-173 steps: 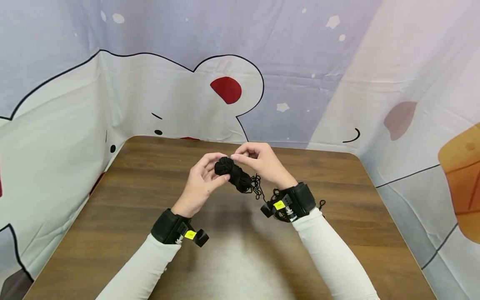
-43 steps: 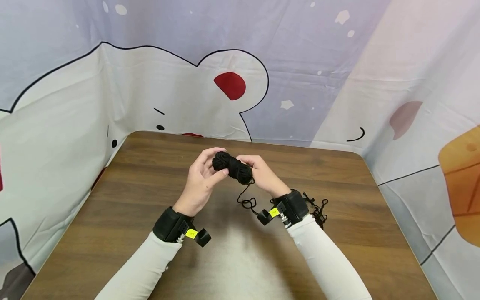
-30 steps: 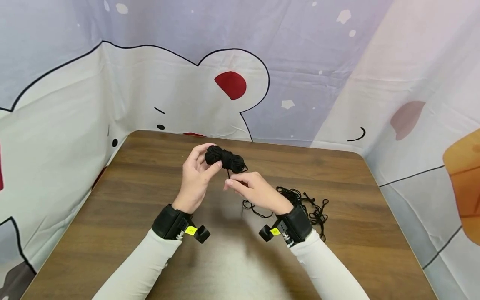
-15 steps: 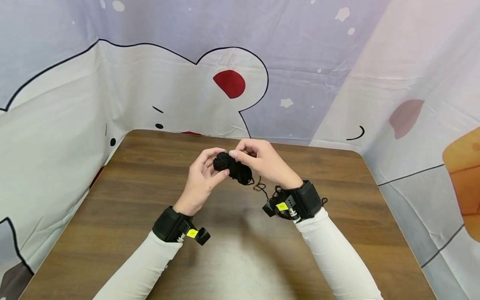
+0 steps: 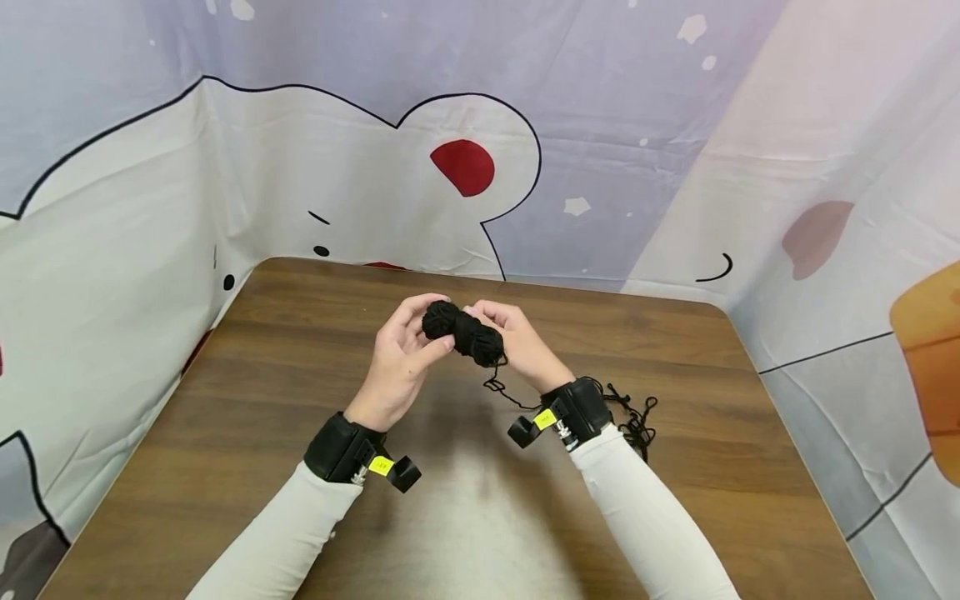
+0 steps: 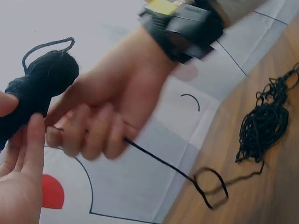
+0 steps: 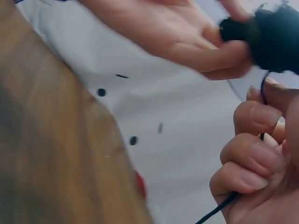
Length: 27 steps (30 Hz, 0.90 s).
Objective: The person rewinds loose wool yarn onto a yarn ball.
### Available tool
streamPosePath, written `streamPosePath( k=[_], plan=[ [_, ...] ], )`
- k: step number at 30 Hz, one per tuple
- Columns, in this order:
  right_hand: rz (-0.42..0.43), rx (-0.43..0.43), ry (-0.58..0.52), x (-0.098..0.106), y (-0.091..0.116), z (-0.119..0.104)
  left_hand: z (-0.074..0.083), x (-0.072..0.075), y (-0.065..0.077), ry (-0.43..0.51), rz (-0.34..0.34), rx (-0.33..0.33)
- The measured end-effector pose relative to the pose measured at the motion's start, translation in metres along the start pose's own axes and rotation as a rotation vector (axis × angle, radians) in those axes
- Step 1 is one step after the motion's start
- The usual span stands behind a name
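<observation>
A bundle of black cord (image 5: 463, 332), wound tight round its middle, is held above the table between the thumb and fingers of my left hand (image 5: 393, 367). My right hand (image 5: 528, 350) is just right of the bundle and partly behind it. In the left wrist view its fingers curl round the cord's running strand (image 6: 159, 160). The right wrist view shows that strand passing through the curled fingers (image 7: 250, 170) up to the bundle. A small loop (image 6: 212, 186) hangs in the strand, which leads down to a loose tangle of cord (image 6: 264, 126) on the table.
The brown wooden table (image 5: 262, 417) has rounded far corners. Printed cloth (image 5: 600, 167) hangs behind it and along both sides. The tangle's visible end (image 5: 633, 421) lies right of my right wrist, partly covered by the wrist strap (image 5: 577, 408).
My right hand has gone round the bundle, below it, then over its top, and is now behind its right side. My left hand dipped left and returned, keeping its grip.
</observation>
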State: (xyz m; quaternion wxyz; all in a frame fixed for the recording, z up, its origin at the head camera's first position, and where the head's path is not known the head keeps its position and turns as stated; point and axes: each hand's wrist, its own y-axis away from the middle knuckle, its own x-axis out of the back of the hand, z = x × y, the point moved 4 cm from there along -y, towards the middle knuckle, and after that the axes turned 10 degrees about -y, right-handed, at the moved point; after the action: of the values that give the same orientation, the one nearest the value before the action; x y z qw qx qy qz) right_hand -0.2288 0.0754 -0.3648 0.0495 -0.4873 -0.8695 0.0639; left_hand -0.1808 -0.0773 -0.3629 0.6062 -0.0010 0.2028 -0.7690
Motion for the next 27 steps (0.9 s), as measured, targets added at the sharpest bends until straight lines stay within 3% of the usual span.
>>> streamPosePath(
  k=[7, 14, 18, 22, 27],
  plan=[
    [-0.007, -0.016, 0.064, -0.022, 0.017, 0.014, 0.001, 0.011, -0.002, 0.014, 0.147, 0.002],
    [-0.088, 0.09, 0.333, -0.037, 0.032, -0.014, 0.002, 0.021, -0.004, -0.12, 0.261, 0.005],
    [-0.084, 0.137, 0.448, -0.034, 0.033, -0.039, 0.002, 0.021, -0.005, -0.219, 0.26, -0.026],
    [-0.049, 0.193, 0.494, -0.027, 0.023, -0.063, 0.002, 0.018, -0.004, -0.288, 0.216, -0.05],
    [0.013, 0.197, 0.464, -0.014, 0.004, -0.074, 0.003, 0.012, -0.003, -0.247, 0.127, -0.061]
  ],
)
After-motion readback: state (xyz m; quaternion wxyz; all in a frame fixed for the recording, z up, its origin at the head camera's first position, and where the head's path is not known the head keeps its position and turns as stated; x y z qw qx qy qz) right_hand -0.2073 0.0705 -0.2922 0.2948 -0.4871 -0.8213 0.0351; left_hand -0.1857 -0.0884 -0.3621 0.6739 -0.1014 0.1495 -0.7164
